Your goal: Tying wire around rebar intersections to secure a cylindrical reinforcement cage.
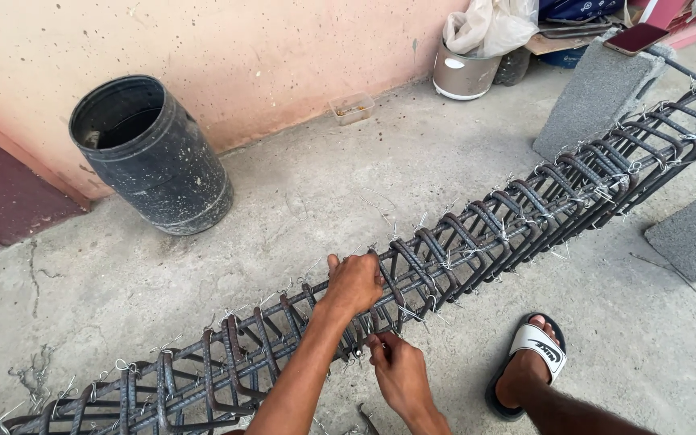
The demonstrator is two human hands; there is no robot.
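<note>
Both hands — left hand [354,282], right hand [399,372] — grip the rebar cage [477,234]

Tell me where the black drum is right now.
The black drum stands on the concrete floor in the upper left of the head view, against the pink wall, beyond the rebar cage.

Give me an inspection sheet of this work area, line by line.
Surface: cracked concrete floor.
Job's things: long rebar cage with stirrups tied by wire, lying on the floor and across a concrete block.
Clutter: black barrel, small tray, metal pot with plastic bag.
Hands: left hand grips the cage top; right hand pinches at a tie below.
Cables: nothing seen.
Surroundings: pink wall; sandalled foot.
</note>
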